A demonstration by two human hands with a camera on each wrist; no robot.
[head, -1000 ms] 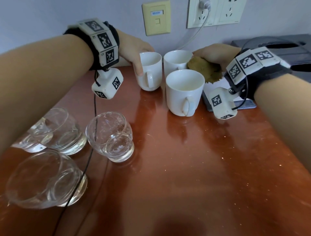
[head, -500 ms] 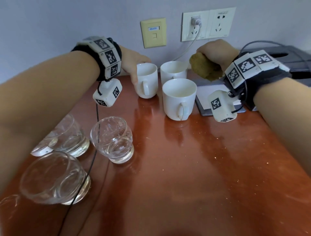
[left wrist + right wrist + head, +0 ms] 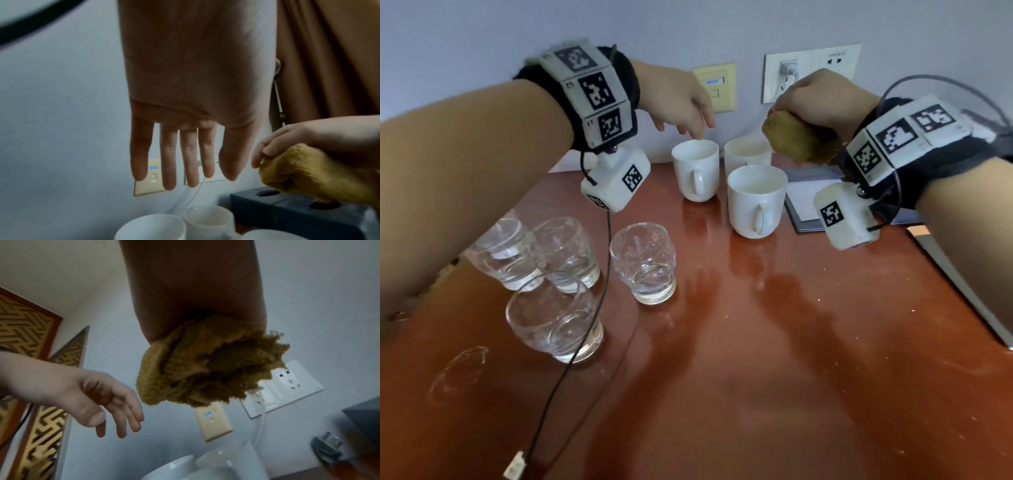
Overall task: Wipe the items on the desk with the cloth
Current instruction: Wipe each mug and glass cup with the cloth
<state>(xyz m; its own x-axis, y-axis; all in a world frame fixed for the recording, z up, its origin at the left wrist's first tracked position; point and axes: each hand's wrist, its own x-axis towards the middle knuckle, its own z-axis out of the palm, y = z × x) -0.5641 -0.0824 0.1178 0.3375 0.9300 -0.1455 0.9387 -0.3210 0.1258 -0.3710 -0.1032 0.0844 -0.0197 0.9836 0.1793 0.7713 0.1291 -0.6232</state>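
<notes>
Your left hand (image 3: 681,102) hangs above the white ceramic mugs (image 3: 697,173) on the glossy red-brown worktop (image 3: 756,342), fingers straight and holding nothing, while your right hand (image 3: 822,99) is raised beside it, its grip curled round the bunched mustard-yellow fleecy cloth (image 3: 798,142)

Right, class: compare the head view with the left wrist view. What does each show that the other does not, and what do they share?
Only the head view shows the four glasses on the desk, the wrist bands and the cable. Only the left wrist view shows the left hand's palm with its fingers straight, the brown curtain and the holes in the dark box. Both show the right hand gripping the yellow cloth, the white mugs and the wall sockets.
</notes>
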